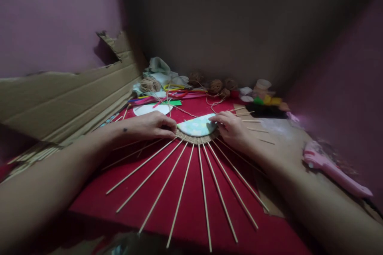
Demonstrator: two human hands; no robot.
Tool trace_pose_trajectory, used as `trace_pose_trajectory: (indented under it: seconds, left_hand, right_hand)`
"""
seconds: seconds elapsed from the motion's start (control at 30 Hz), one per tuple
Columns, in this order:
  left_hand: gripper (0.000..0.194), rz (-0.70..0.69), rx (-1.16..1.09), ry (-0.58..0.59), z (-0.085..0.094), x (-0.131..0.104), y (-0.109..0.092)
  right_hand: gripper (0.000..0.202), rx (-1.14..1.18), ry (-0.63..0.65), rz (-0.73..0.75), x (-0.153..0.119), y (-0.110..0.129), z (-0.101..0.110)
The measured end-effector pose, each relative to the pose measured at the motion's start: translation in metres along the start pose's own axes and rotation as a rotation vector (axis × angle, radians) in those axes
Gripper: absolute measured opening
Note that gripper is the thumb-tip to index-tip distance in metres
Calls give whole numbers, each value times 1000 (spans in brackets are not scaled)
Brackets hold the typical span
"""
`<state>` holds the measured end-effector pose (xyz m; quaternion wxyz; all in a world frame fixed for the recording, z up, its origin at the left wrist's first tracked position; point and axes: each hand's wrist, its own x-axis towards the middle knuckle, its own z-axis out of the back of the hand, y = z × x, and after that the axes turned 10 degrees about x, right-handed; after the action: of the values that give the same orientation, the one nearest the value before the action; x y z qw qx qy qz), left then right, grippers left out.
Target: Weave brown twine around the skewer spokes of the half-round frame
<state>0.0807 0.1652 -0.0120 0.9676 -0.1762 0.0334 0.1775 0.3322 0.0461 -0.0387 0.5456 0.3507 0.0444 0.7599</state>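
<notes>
A half-round piece covered in pale blue-green patterned fabric (196, 125) lies in the middle, its straight edge facing away from me. Round its curve runs a woven twine band (197, 140), from which several thin wooden sticks (182, 191) fan out towards me and to both sides. My left hand (157, 125) is closed at the band's left end, thumb and fingers pinched together. At the right corner, my right hand (230, 127) grips the piece, its fingertips on the fabric and its thumb hidden. Both hands cover parts of the band's ends.
Red cloth (191, 227) covers the table. Behind lie a white disc (152, 109), twine balls (216, 86), yellow-handled scissors (174, 87) and coloured strips. A pink glue gun (332, 169) rests on brown cardboard at right. Torn cardboard (68, 91) stands along the left wall.
</notes>
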Motion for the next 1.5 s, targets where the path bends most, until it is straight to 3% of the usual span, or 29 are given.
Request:
trace_pose_trajectory:
  seconds: [0.13, 0.33, 0.47, 0.63, 0.77, 0.83, 0.93, 1.1, 1.2, 1.5]
  left_hand:
    - [28, 14, -2, 9, 0, 0, 1]
    - [29, 36, -19, 25, 1, 0, -1]
    - [28, 24, -39, 42, 0, 0, -1]
    - [26, -11, -62, 8, -1, 1, 1]
    - [25, 6, -90, 16, -1, 1, 0]
    - [24, 13, -91, 28, 0, 1, -1]
    - [24, 10, -93, 27, 0, 1, -2]
    - [24, -14, -122, 35, -1, -1, 1]
    - [23, -7, -126, 51, 1, -4, 0]
    - [19, -40, -127, 151, 14, -14, -17]
  right_hand:
    - [28, 62, -70, 39, -2, 0, 4]
    - [24, 111, 103, 109, -4, 5, 0]
    - [24, 67, 146, 63, -2, 10, 5]
    - [24, 174, 145, 30, 10, 35, 16]
    - [22, 168, 465, 19, 26, 52, 23]
    - [21, 115, 566, 4, 32, 54, 23]
    - [21, 150, 449, -44, 32, 50, 10]
    - [15, 485, 237, 1, 15, 38, -24]
    - [12, 579, 156, -5, 6, 34, -33]
    - [12, 532, 168, 94, 3, 33, -32]
